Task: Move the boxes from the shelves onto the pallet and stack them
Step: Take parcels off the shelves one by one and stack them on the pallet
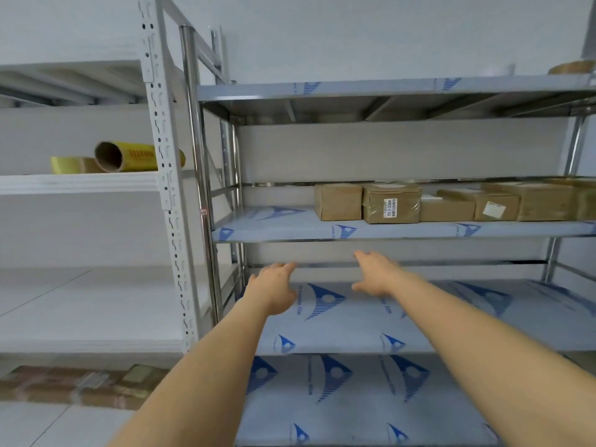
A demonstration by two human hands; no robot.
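Steel shelving [371, 232] fills the view; cardboard boxes [392, 203] sit on its middle shelf, right of centre. Left hand [274, 290] and right hand [375, 274] reach below them, fingers extended, holding nothing

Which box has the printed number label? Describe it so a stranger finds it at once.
Start at the steel rack and find its shelf that carries a row of brown boxes. The labelled box is second from the left. Alone there, it is wrapped in shiny film and bears an upright white label.
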